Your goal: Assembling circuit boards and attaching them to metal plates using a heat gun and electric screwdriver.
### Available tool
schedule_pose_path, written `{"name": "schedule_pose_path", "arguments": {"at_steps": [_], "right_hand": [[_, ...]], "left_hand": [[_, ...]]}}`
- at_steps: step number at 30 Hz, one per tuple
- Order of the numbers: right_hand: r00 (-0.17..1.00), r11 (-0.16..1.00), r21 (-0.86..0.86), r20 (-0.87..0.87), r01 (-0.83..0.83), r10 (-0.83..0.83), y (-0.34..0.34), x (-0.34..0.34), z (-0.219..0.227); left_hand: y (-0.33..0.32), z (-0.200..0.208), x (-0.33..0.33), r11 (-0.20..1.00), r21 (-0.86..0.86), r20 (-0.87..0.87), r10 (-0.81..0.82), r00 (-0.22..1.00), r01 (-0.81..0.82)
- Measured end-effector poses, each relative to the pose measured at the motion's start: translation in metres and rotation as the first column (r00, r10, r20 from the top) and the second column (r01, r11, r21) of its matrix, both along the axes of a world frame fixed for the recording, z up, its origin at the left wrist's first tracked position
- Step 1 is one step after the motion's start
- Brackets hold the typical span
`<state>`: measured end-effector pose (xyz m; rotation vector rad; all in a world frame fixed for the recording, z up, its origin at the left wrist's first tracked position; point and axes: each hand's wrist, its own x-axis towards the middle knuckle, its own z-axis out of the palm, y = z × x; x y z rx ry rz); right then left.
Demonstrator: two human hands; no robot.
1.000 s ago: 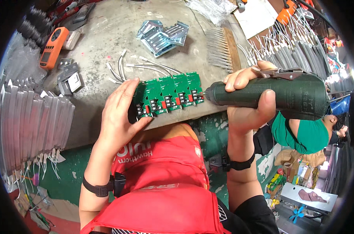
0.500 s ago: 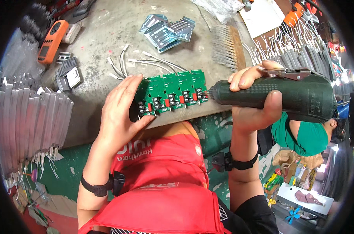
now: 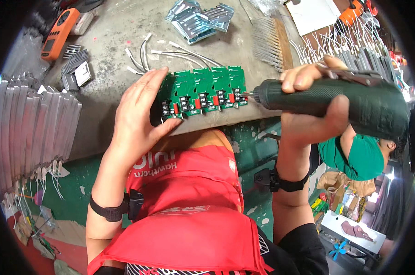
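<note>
A joined row of green circuit boards lies near the front edge of the workbench. Black terminal blocks and red components line its near side. My left hand grips the row's left end, thumb at the near edge and fingers over the far corner. In my right hand is a dark, thick-bodied electric screwdriver, held level with its bit pointing left. The bit's tip is at the terminal block on the rightmost board; whether it touches a screw I cannot tell.
White-tipped wires lie just behind the boards. Farther back are shiny metal plates and a brush. Grey strips with leads stack at left, more at right. An orange meter lies far left. A person in green is at right.
The screwdriver has shifted a little to the right, its bit drawn slightly outward from the rightmost terminal block. My left hand keeps its hold on the boards. The whole view has shifted slightly.
</note>
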<state>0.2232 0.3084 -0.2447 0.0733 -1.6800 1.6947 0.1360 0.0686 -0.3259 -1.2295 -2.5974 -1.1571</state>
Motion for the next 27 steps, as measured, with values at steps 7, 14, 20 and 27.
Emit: {"name": "schedule_pose_path", "arguments": {"at_steps": [7, 14, 20, 27], "right_hand": [[0.985, 0.984, -0.105, -0.114, -0.142, 0.13, 0.003, 0.011, -0.008], [0.983, 0.983, -0.087, -0.098, -0.161, 0.152, 0.002, 0.008, -0.009], [0.979, 0.979, -0.057, -0.068, -0.198, 0.194, 0.004, 0.006, -0.008], [0.979, 0.979, -0.089, -0.103, -0.185, 0.176, -0.001, 0.005, -0.004]], "left_hand": [[0.0, 0.0, 0.002, 1.0, -0.008, 0.0, -0.009, 1.0, 0.009], [0.001, -0.001, 0.002, 1.0, -0.011, -0.009, 0.007, 1.0, -0.007], [-0.001, -0.002, 0.003, 1.0, 0.007, 0.005, 0.004, 1.0, -0.004], [-0.001, -0.003, 0.0, 1.0, 0.026, -0.017, -0.011, 1.0, 0.011]]}}
